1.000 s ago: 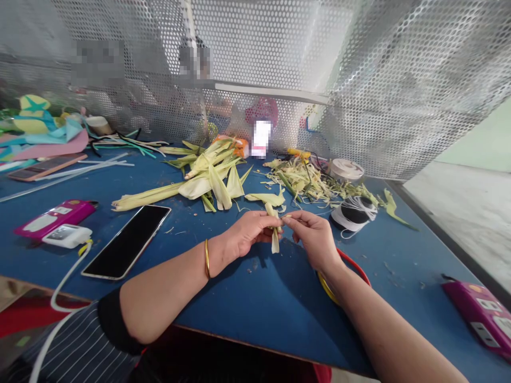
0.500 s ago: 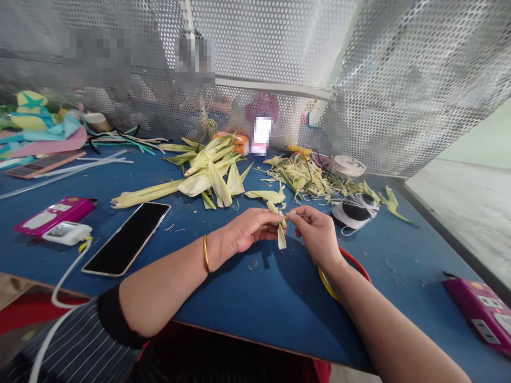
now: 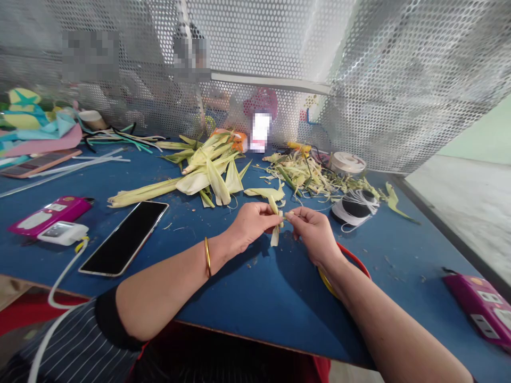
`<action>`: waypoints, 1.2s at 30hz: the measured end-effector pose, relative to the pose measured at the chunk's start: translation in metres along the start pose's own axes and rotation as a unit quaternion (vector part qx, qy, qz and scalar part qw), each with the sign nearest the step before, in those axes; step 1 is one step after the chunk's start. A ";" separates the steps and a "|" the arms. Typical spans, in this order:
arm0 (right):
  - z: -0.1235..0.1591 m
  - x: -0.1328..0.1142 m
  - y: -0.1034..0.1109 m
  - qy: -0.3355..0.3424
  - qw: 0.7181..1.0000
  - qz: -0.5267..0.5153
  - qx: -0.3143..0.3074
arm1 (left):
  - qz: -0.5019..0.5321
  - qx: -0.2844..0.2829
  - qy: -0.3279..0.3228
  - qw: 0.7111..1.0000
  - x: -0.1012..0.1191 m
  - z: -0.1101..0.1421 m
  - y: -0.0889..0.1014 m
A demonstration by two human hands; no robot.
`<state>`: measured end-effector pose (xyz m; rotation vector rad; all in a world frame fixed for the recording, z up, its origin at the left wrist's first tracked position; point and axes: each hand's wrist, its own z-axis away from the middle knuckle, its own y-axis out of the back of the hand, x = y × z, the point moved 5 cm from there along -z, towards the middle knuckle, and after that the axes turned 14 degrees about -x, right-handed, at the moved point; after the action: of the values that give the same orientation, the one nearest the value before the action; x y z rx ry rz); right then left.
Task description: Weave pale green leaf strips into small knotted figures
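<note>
Head view: the left hand [image 3: 254, 224] pinches a pale husk strip [image 3: 274, 238] above the blue tabletop [image 3: 247, 303]; the right hand [image 3: 315, 232], just beside it, has fingertips pressed together, perhaps on something too small to make out.

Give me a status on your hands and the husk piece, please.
Left hand pinching pale husk piece. Right hand pinched close beside it, contents too small to tell. White-thread spool beyond right hand, seemingly not in the way.
</note>
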<state>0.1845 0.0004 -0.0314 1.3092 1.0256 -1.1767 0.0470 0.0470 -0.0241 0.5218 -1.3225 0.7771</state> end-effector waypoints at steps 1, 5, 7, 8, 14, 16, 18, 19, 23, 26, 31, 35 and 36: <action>0.000 0.000 0.000 -0.001 1.000 0.005 -0.003 | 0.006 -0.002 0.006 1.000 -0.001 0.000 0.000; -0.001 -0.002 0.003 0.012 0.997 0.074 -0.020 | 0.060 0.001 0.047 0.997 -0.004 -0.001 0.004; -0.001 -0.006 0.005 0.040 0.991 0.130 -0.016 | 0.081 0.011 0.050 0.995 -0.003 -0.001 0.007; 0.000 -0.009 0.007 0.055 0.985 0.166 -0.010 | 0.090 0.017 0.046 0.995 -0.002 -0.001 0.008; 0.008 -0.025 0.004 0.124 0.919 0.372 -0.038 | 0.107 0.051 0.042 0.992 0.001 -0.001 0.013; 0.012 -0.031 -0.001 0.165 0.894 0.412 -0.064 | 0.098 0.062 0.045 0.992 0.000 -0.002 0.014; 0.017 -0.036 -0.006 0.208 0.869 0.442 -0.077 | 0.085 0.063 0.043 0.994 -0.001 -0.003 0.015; 0.019 -0.039 -0.008 0.227 0.858 0.454 -0.079 | 0.077 0.058 0.042 0.994 -0.002 -0.003 0.014; 0.023 -0.046 -0.008 0.275 0.843 0.459 -0.057 | 0.031 -0.002 0.051 0.998 -0.004 -0.003 0.006; 0.021 -0.047 -0.004 0.273 0.867 0.415 -0.044 | -0.030 -0.047 0.038 0.998 -0.003 -0.001 0.000; 0.011 -0.039 0.007 0.206 0.938 0.276 -0.030 | -0.056 -0.116 0.021 0.991 0.000 0.001 -0.004; -0.002 -0.019 0.015 0.074 0.994 0.078 -0.039 | -0.012 -0.165 -0.006 0.986 0.006 0.003 -0.009; -0.004 -0.014 0.015 0.048 0.997 0.030 -0.045 | -0.005 -0.162 -0.018 0.987 0.008 0.004 -0.010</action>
<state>0.1971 0.0034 -0.0157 1.3264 1.0877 -1.0200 0.0525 0.0397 -0.0145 0.2833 -1.4452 0.5307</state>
